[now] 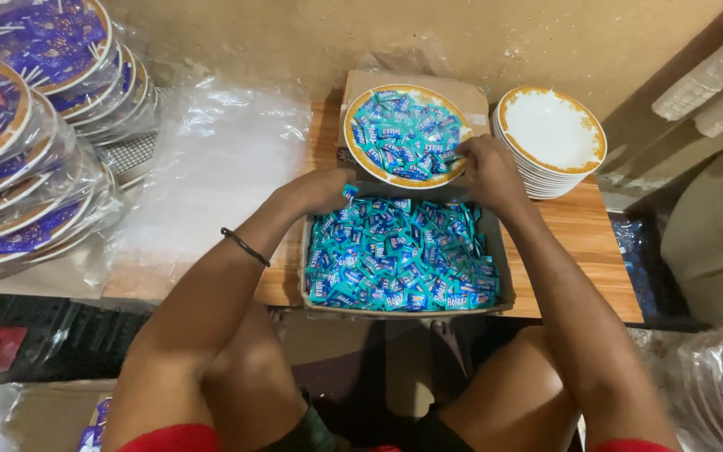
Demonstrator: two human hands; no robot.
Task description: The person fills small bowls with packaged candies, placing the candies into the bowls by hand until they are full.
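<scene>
Where the cardboard box [320, 297] overhangs the tabletop [596, 251] near edge, packed with blue candy sachets [399, 259]. Left hand [321, 189] curled at its far rim, seemingly pinching one sachet. Right hand [487, 172] fingering sachets on the gold-rimmed plate [353, 151]. Beyond, stacked empty plates [552, 134] crowding the right edge.

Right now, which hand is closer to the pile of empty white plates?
The right hand. It rests at the candy plate's edge beside the white plates; the left hand is farther off, over the candy box.
</scene>
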